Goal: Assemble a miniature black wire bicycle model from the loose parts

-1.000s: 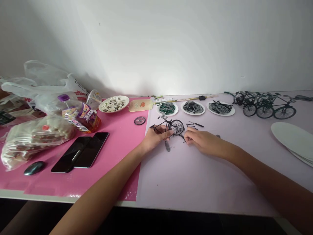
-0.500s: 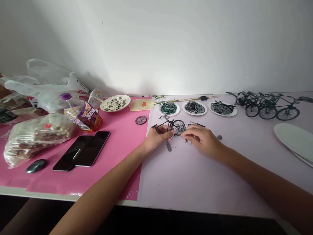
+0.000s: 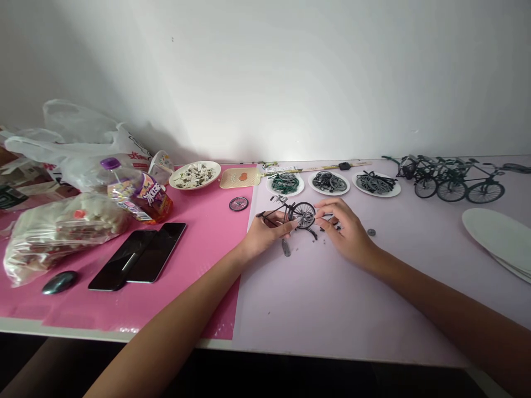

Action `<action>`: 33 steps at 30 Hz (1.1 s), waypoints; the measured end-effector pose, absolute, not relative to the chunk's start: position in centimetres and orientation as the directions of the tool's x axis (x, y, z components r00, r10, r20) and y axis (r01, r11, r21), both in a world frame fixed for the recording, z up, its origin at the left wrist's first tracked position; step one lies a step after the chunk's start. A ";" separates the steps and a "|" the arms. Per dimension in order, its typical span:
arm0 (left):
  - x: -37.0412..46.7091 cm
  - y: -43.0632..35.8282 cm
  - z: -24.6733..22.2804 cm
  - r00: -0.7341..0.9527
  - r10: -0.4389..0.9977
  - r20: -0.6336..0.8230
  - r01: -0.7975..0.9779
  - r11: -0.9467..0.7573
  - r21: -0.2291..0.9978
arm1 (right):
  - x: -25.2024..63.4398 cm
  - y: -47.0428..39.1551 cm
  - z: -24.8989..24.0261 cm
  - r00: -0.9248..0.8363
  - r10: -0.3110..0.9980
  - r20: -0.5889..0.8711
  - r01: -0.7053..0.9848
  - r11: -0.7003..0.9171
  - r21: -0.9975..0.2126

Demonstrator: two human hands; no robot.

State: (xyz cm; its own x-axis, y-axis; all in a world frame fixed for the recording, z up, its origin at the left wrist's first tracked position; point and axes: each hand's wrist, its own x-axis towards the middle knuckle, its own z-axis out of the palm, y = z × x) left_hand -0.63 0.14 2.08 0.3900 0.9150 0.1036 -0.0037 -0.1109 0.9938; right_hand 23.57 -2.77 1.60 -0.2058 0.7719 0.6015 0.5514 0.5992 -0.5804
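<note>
My left hand (image 3: pixel 265 235) grips a small black model bicycle (image 3: pixel 305 209) that has one spoked wheel fitted, its thumb against that wheel. Beside the wheel's right edge is my right hand (image 3: pixel 346 229), fingertips pinched together. Whether a tiny part sits between those fingertips cannot be made out. A grey oblong part (image 3: pixel 286 248) lies on the table below the bicycle, with tiny bits around it. Partly behind my right hand are some dark parts. A small grey disc (image 3: pixel 371 232) lies to the right, and a loose black wheel (image 3: pixel 239 204) to the left.
Behind my hands stand plates of green parts (image 3: pixel 285 183), black parts (image 3: pixel 329 182) and grey parts (image 3: pixel 376 182). Assembled model bicycles (image 3: pixel 460 179) are at back right, near white plates (image 3: pixel 500 237). Phones (image 3: pixel 136 257), a drink bottle (image 3: pixel 136 193) and bags occupy the left.
My right hand has shifted slightly right and up, to the wheel's right edge, showing more of the curved black part below it. My left hand keeps hold of the model bicycle.
</note>
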 end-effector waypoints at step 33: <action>-0.7 0.2 1.8 0.461 0.883 0.082 0.046 -0.117 0.992 | 23.2 -2.9 1.6 -0.211 0.841 0.498 0.502 0.531 -0.683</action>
State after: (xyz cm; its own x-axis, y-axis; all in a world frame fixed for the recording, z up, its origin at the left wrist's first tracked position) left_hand -0.73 0.17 1.78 0.4612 0.8835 0.0823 0.0460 -0.1165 0.9921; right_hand 23.15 -2.90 1.65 -0.2110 0.8409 0.4984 0.5020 0.5308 -0.6828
